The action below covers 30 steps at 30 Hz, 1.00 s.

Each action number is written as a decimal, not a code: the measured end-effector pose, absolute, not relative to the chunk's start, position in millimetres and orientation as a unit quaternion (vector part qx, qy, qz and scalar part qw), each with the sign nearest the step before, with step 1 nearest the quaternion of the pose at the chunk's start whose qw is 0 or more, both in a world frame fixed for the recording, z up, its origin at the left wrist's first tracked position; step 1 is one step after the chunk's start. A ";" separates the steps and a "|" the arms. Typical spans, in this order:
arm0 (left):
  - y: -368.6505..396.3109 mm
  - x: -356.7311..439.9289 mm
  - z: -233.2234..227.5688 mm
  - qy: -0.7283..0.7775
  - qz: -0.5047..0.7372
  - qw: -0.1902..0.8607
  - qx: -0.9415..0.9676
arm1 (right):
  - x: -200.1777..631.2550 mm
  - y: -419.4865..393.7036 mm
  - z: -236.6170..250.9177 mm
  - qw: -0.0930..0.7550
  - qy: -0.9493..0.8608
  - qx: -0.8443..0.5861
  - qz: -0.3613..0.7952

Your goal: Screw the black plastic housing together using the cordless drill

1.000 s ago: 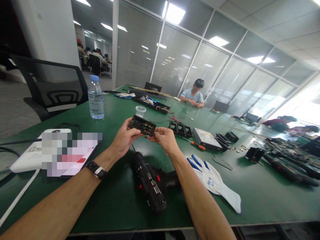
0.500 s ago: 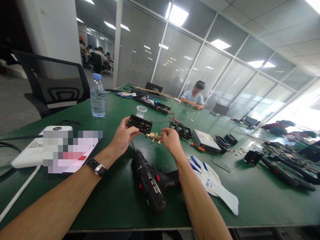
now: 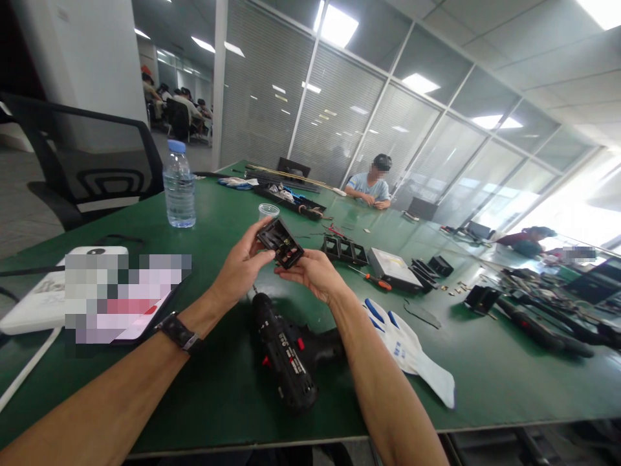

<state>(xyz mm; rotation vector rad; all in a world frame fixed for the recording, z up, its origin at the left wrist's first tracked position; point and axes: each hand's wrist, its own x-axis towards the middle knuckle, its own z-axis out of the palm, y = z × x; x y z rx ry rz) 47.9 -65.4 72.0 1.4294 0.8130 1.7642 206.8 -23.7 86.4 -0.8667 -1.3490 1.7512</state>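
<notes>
A black open-faced plastic housing [image 3: 280, 242] with brass-coloured metal parts inside is held tilted over the table. My left hand [image 3: 245, 259] grips its left end, thumb along the near edge. At its lower right end, the fingers of my right hand [image 3: 315, 272] close around the housing, some of them hidden beneath it. Just below the hands lies a black cordless drill [image 3: 286, 356] with red switches, its bit pointing toward them. A clear plastic cup [image 3: 268, 210] stands right behind the housing.
A white-and-blue work glove [image 3: 407, 353] lies right of my forearm. Black frames [image 3: 344, 251], an orange-handled screwdriver [image 3: 381, 283] and a metal box [image 3: 394, 268] are beyond. At left are a water bottle [image 3: 179, 188], a phone and a white device [image 3: 39, 298]. A person [image 3: 371, 188] sits across the table.
My right hand has moved from the brass pieces onto the right end of the housing. The housing is turned more steeply, and the brass pile is now hidden behind my hands.
</notes>
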 end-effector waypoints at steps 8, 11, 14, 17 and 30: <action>-65.9 47.6 73.6 0.323 0.686 0.315 0.571 | 206.3 -27.7 88.6 0.372 -0.513 -0.278 0.722; -64.6 46.5 73.4 0.323 0.700 0.296 0.563 | 205.8 -29.1 89.6 0.381 -0.499 -0.262 0.733; -66.2 45.5 74.7 0.334 0.695 0.292 0.566 | 205.6 -30.0 90.5 0.378 -0.493 -0.250 0.742; -72.1 47.4 78.9 0.341 0.684 0.294 0.574 | 205.1 -30.3 91.3 0.370 -0.490 -0.249 0.749; -78.7 58.3 83.6 0.333 0.709 0.295 0.548 | 198.7 -28.2 87.2 0.456 -0.494 -0.264 0.692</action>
